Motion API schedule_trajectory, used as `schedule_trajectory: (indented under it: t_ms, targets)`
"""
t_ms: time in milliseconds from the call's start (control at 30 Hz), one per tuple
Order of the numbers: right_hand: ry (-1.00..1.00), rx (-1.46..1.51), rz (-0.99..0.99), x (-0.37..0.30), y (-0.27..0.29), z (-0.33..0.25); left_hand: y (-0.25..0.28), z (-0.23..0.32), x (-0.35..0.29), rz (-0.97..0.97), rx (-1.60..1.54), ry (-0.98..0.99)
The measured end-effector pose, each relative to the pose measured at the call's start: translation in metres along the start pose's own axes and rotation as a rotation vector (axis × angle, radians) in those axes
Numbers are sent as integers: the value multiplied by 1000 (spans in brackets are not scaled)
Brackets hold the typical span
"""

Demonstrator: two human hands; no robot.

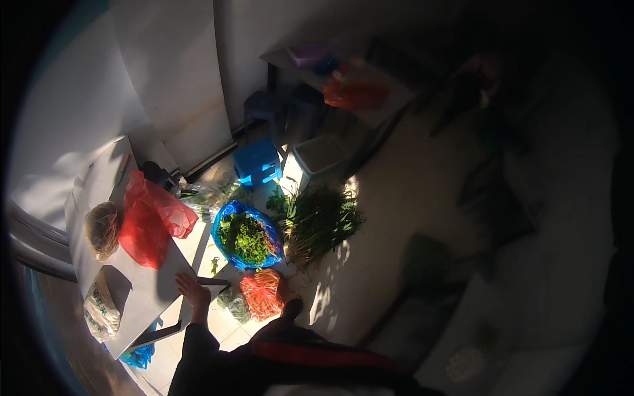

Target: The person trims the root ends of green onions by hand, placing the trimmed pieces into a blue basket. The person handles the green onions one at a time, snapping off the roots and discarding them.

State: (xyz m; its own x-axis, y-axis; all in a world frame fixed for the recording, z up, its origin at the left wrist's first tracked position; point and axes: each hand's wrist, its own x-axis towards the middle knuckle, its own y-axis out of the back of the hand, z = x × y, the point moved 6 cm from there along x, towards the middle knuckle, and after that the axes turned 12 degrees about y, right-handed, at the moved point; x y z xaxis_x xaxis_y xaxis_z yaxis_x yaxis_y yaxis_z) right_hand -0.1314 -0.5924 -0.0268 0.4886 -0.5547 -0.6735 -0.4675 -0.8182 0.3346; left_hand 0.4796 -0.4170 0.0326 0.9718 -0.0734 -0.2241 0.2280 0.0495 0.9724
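Observation:
My left hand (192, 289) is at the edge of a white table (148, 290), fingers stretched out and apart, holding nothing. Whether it touches the tabletop, I cannot tell. On the table, beyond the hand, stands a red plastic bag (144, 231). A clear bag with brownish contents (102, 230) and a pale patterned bag (100, 310) lie farther left. Down on the floor, to the right of my hand, are a red net-like bag of long orange-brown pieces (264, 294) and a clear bag of green vegetables (233, 305). My right hand does not show.
A blue bag of leafy greens (247, 234) sits open on the floor beside a heap of long green stalks (323, 218). Behind are a blue stool (256, 162) and a pale tub (321, 156). Another table (389, 109) bears a red bag (356, 96). The right side is dark.

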Motion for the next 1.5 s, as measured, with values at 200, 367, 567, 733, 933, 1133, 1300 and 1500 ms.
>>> schedule_trajectory:
  t_ms: [200, 367, 567, 733, 933, 1133, 1300, 1500]
  targets:
    - [-264, 162, 143, 5, 68, 3, 4, 30, -8, -7, 49, 66]
    - [-385, 261, 172, 31, 106, 1, 4, 10, 6, 62, 44, 27]
    - [-459, 206, 207, 85, 204, 7, 7, 19, 4, -71, 116, 113]
    - [-198, 178, 520, 207, 369, -114, -4, 16, 13, -51, 137, 253]
    - [266, -27, 490, 346, 483, -336, -4, 54, 34, 6, 143, 470]
    - [397, -594, 799, 500, 567, -443, -18, 231, 122, -117, 167, 232]
    - [569, -781, 881, 612, 579, -516, -39, 480, 206, -621, 207, -88]
    - [171, -929, 802, 657, 556, -505, 19, 913, 289, -174, -429, -1015]
